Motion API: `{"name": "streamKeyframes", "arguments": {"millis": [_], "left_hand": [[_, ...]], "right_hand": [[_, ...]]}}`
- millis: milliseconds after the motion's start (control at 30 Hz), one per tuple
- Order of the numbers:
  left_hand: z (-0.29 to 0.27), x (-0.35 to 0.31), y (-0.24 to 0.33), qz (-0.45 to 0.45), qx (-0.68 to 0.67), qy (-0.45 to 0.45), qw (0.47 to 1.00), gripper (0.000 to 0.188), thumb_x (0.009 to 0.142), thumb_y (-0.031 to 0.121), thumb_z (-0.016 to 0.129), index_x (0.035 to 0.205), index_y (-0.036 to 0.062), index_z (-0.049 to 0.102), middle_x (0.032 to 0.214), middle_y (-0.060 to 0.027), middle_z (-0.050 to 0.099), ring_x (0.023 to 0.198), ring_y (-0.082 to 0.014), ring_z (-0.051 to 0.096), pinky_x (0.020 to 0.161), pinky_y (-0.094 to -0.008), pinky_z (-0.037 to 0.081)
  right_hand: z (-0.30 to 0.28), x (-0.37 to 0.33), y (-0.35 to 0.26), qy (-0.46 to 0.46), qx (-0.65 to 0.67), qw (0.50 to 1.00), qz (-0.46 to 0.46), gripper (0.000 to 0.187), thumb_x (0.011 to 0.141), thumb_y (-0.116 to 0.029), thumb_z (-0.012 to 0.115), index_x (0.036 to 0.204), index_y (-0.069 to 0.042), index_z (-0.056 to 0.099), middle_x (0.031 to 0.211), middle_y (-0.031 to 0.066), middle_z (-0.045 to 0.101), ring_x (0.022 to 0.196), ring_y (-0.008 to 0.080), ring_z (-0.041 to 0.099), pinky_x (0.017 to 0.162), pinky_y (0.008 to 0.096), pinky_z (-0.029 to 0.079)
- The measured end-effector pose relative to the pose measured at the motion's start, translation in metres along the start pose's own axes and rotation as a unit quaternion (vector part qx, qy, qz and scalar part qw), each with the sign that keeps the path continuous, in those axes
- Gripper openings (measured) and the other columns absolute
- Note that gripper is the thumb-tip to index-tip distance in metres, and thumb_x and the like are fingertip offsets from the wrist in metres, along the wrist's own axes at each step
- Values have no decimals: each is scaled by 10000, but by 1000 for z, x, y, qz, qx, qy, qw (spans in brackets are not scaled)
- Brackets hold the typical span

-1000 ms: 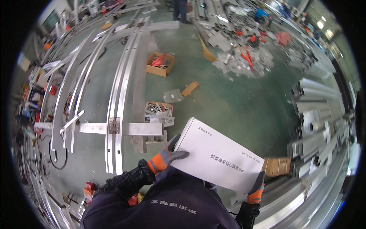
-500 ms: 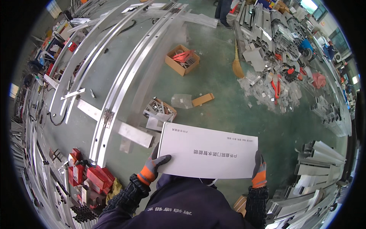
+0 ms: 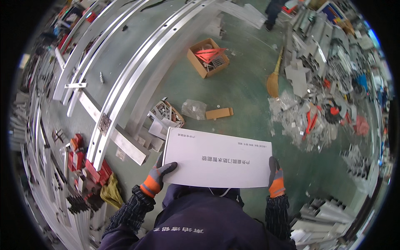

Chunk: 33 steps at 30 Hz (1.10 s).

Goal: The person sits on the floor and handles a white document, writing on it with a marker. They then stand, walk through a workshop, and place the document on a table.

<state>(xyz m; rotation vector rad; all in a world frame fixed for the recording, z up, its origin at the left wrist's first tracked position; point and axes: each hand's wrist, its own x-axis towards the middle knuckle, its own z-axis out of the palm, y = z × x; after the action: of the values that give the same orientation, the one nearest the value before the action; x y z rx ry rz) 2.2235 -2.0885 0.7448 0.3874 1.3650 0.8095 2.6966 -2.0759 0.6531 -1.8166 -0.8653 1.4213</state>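
Observation:
A long white cardboard box (image 3: 218, 160) with dark print on its top is held level in front of my chest. My left hand (image 3: 156, 177), in a grey and orange work glove, grips the box's left end, with the thumb on top. At the right end my right hand (image 3: 276, 177), gloved alike, is closed on the edge. The fingers under the box are hidden. Past its far left corner, on the floor, lies an open carton (image 3: 177, 118) of metal fittings, with a clear plastic bag (image 3: 194, 109) and a small brown carton (image 3: 219, 113) beside it.
Long aluminium profiles (image 3: 137, 66) stretch across the left. A cardboard box (image 3: 207, 62) with red-handled items stands farther ahead. At the right are a broom (image 3: 273, 83), a scrap heap (image 3: 306, 121) and stacked profiles (image 3: 325, 218). Red cases (image 3: 98, 171) lie at the lower left. A person's legs (image 3: 273, 14) show far ahead.
The view has shifted, so the floor things sit differently in the picture. The white box and both hands appear slightly farther left and higher; both hands keep their hold.

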Motion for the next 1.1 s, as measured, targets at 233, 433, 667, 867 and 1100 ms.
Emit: {"name": "streamKeyframes", "arguments": {"millis": [233, 433, 667, 867, 1100], "left_hand": [[54, 27, -23, -26, -225, 122, 966, 671, 858, 139, 725, 1438, 51, 399, 1256, -111, 598, 1098, -199, 598, 949, -334, 491], [113, 58, -54, -25, -322, 169, 931, 660, 894, 210, 696, 1439, 29, 370, 1289, -120, 563, 1107, -208, 587, 954, -331, 484], [121, 123, -58, -37, -330, 232, 914, 500, 962, 311, 608, 1340, 9, 480, 1179, -87, 624, 1020, -140, 608, 880, -290, 491], [62, 236, -64, -42, -213, 237, 947, 561, 952, 343, 631, 1365, 1, 465, 1190, -72, 621, 1024, -139, 582, 884, -279, 481], [-36, 431, -167, -141, -200, 262, 933, 599, 903, 353, 698, 1357, 15, 499, 1186, -71, 635, 974, -134, 603, 861, -278, 493]], "right_hand": [[28, 162, -88, -122, -65, 990, 42, 588, 934, -459, 623, 1226, 48, 567, 1060, 110, 661, 927, 155, 571, 825, 284, 464], [18, 293, -111, -259, -176, 948, 59, 360, 1044, -159, 313, 1340, -13, 457, 1351, 112, 547, 1236, 197, 517, 1056, 315, 404], [132, 347, -206, -279, -327, 898, -91, 405, 967, -341, 592, 1086, 42, 650, 895, 119, 679, 793, 155, 583, 738, 314, 480], [195, 458, -156, -253, -399, 881, -32, 633, 913, -471, 625, 1238, 69, 569, 1172, 236, 644, 1093, 333, 606, 925, 360, 466], [276, 609, -7, -198, -353, 914, -34, 702, 867, -558, 642, 1201, 58, 600, 1128, 248, 661, 1052, 371, 624, 880, 394, 479]]}}
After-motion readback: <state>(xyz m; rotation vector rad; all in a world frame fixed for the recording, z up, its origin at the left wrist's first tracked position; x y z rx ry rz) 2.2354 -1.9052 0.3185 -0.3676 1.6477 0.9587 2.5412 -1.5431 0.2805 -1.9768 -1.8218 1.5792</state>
